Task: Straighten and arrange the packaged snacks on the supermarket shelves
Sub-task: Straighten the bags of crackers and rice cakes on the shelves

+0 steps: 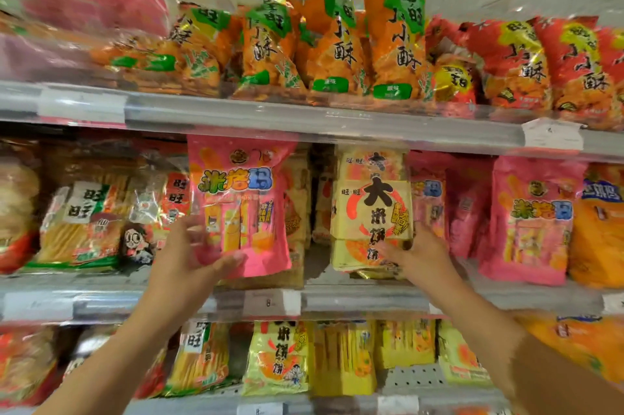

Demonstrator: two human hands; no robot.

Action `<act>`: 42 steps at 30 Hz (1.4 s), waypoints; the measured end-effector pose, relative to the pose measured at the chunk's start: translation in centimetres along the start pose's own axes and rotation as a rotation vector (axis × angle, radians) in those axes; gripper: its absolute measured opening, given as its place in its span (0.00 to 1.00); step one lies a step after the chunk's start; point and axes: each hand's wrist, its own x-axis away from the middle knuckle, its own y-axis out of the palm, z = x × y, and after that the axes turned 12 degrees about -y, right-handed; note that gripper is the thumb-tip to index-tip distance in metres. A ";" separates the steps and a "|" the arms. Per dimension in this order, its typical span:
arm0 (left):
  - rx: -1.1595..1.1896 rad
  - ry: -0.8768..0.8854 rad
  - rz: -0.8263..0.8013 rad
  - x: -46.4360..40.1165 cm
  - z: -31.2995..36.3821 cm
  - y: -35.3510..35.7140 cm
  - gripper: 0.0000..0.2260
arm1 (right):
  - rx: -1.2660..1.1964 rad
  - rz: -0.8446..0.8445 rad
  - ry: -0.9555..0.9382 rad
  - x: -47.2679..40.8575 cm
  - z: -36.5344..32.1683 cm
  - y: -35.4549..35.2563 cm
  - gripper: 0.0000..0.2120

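the left hand (189, 259) holds a pink snack bag (238, 208) upright at the front of the middle shelf (364, 299), thumb across the bag's lower front and the fingers curled behind its left edge, so its grip is closed on the bag. the right hand (417, 254) grips the lower right corner of a pale yellow rice cracker pack (371, 208), which stands upright on the same shelf just right of the pink bag, with a narrow gap between the two. more pink bags (530, 222) stand further right on that shelf, well apart from the held one, and clear packs of yellow cracker sticks (84, 222) sit to the left. on the top shelf (304, 117), orange bags with green labels (391, 39) lean at different angles beside red bags (516, 63). the bottom shelf (415, 377) carries yellow packs (277, 357). the picture is blurred, so small print cannot be read.
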 end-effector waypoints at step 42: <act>-0.021 0.106 -0.217 -1.9 -0.8 -1.1 0.25 | 0.270 0.012 -0.018 1.4 -6.9 6.0 0.24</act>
